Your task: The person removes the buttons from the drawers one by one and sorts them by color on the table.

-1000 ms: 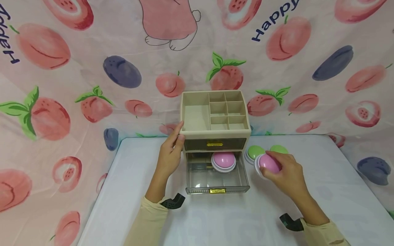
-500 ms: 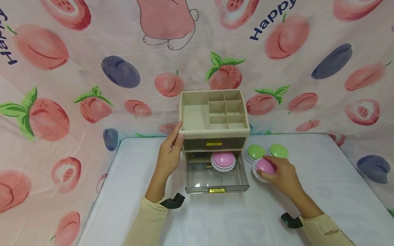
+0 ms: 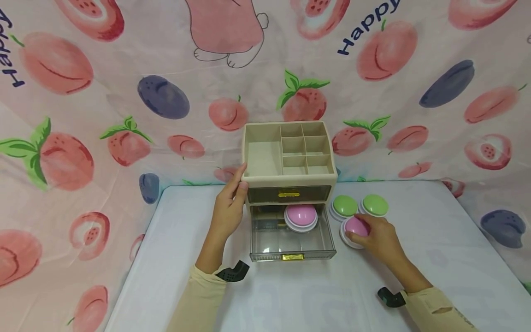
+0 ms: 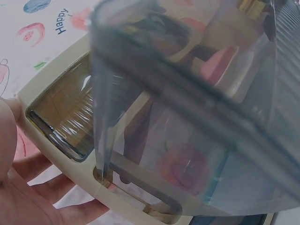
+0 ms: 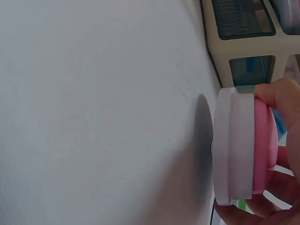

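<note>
Pink button [image 3: 356,227] with a white base sits on the table [image 3: 435,258] at centre right of the head view, gripped by the right hand [image 3: 379,240], whose fingers curl over its dome from the lower right. In the right wrist view the same button [image 5: 246,147] shows edge-on, its white base flat on the table or just off it, I cannot tell which, with a fingertip [image 5: 276,96] on the pink top and another below it.

Just above it in the head view stand two green buttons [image 3: 345,206] [image 3: 375,204], side by side and close to the pink one. To its left, near but apart, is the open lower drawer [image 3: 292,237] of a beige organizer [image 3: 289,159]; a second pink button [image 3: 301,216] lies at the drawer's back, and the front half of the drawer floor is bare. Right of the hand and below it, the table runs open to its edges.

The left hand [image 3: 228,210] holds the organizer's upper left corner, thumb on the rim, fingers curled against the side. The left wrist view adds the see-through drawer wall [image 4: 187,117] up close with pink showing through it, and the palm [image 4: 28,197] against the beige frame. The upper drawer [image 3: 289,194] is shut. A fruit-printed cloth [image 3: 124,92] hangs behind.
</note>
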`<state>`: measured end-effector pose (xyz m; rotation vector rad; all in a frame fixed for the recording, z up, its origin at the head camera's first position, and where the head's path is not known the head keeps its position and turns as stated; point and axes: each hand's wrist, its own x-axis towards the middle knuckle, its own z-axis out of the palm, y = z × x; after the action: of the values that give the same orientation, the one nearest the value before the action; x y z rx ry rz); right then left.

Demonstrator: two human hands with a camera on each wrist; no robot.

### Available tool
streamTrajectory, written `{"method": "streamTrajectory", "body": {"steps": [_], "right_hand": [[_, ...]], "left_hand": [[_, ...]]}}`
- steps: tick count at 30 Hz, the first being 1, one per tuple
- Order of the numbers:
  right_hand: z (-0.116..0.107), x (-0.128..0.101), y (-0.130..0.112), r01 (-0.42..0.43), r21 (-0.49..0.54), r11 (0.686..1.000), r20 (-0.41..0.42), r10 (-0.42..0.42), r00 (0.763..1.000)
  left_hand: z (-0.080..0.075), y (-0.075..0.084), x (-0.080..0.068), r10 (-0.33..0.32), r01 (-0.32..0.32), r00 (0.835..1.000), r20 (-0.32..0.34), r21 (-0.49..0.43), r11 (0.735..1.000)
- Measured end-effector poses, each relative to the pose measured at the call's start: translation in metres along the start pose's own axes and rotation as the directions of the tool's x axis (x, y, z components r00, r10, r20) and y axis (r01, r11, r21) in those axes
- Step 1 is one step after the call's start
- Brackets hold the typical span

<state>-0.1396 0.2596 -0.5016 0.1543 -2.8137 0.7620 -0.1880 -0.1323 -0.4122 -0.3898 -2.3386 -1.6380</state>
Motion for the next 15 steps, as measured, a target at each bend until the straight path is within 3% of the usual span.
{"method": "streamTrajectory", "body": {"steps": [8, 15], "right_hand": [[0.003, -0.001, 0.001, -0.04, 0.001, 0.999, 0.044, 0.04, 0.998], [0.001, -0.001, 0.002, -0.038, -0.006, 0.999, 0.049, 0.039, 0.998]], "left_hand": [[-0.001, -0.003, -0.001, 0.036, -0.036, 0.999, 0.0, 0.017, 0.999], [-0.005, 0.034, -0.008, -0.03, 0.03, 1.0, 0.008, -0.007, 1.0]]}}
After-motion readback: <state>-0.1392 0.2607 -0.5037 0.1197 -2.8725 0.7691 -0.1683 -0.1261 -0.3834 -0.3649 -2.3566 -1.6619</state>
